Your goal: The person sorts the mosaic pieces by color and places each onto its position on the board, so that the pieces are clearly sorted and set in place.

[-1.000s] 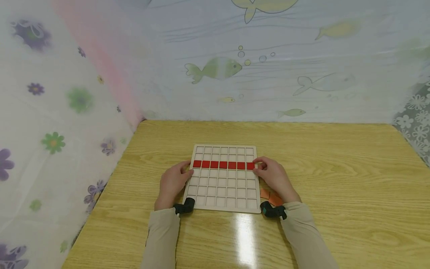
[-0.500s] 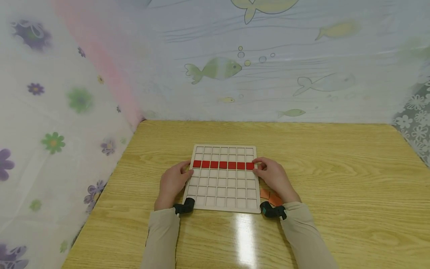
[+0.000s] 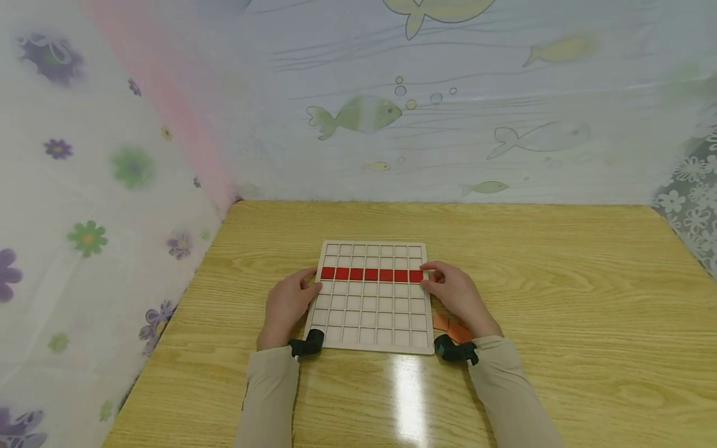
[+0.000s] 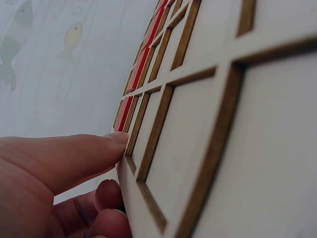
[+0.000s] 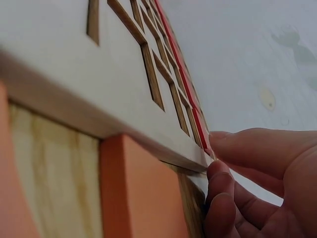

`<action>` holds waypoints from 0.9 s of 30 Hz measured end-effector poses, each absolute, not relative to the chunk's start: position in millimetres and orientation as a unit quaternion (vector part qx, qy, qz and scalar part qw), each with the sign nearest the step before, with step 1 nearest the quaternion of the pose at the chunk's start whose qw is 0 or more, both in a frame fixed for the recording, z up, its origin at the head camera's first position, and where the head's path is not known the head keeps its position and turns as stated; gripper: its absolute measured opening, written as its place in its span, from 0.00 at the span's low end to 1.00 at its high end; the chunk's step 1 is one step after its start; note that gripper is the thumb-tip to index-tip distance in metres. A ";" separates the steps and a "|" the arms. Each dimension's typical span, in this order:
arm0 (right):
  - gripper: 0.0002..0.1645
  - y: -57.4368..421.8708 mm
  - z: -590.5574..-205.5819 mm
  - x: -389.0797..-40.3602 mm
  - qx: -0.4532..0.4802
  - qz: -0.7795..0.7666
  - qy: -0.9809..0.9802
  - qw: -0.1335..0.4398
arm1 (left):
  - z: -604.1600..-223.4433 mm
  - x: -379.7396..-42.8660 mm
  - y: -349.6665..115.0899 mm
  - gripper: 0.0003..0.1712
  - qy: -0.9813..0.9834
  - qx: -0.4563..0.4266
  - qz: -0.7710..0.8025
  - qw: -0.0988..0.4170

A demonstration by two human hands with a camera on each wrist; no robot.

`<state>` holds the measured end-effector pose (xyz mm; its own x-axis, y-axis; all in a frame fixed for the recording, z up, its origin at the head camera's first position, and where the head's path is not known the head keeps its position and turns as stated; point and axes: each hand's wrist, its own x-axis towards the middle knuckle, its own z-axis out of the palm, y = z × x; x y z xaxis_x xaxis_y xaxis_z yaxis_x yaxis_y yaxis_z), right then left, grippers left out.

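A pale wooden grid board [image 3: 370, 304] lies flat on the table, with one row of red square tiles [image 3: 371, 274] set across its cells near the far side. On its left edge, my left hand [image 3: 288, 306] grips the rim at about the red row. The left wrist view shows that thumb [image 4: 94, 151] on the rim and the other fingers curled at the side. Opposite it, my right hand [image 3: 458, 296] holds the right edge beside the last red tile, its thumb [image 5: 247, 148] and curled fingertips meeting at the rim.
Several orange tiles [image 3: 459, 332] lie on the table against the board's right side, partly hidden by the right wrist and its black camera [image 3: 455, 350]. Another camera [image 3: 308, 343] sits over the board's near left corner. Patterned sheets [image 3: 358, 155] stand behind the wooden table [image 3: 560, 280].
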<state>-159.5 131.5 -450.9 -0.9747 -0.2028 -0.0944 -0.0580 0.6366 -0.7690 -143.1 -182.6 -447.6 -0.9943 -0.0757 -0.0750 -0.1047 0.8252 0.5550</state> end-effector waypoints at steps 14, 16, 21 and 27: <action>0.20 137.5 -449.1 -161.0 -0.092 -0.433 0.890 0.108 | -447.8 -142.2 -183.1 0.21 0.954 -0.042 0.297 0.013; 0.20 138.7 -448.4 -160.9 -0.096 -0.440 0.886 0.115 | -447.7 -142.3 -183.2 0.20 0.953 -0.043 0.299 0.009; 0.21 144.6 -445.1 -159.5 -0.103 -0.461 0.872 0.129 | -447.0 -142.9 -183.2 0.19 0.953 -0.045 0.299 0.008; 0.22 154.3 -438.9 -158.4 -0.104 -0.470 0.866 0.135 | -445.7 -143.1 -183.8 0.19 0.954 -0.045 0.295 0.012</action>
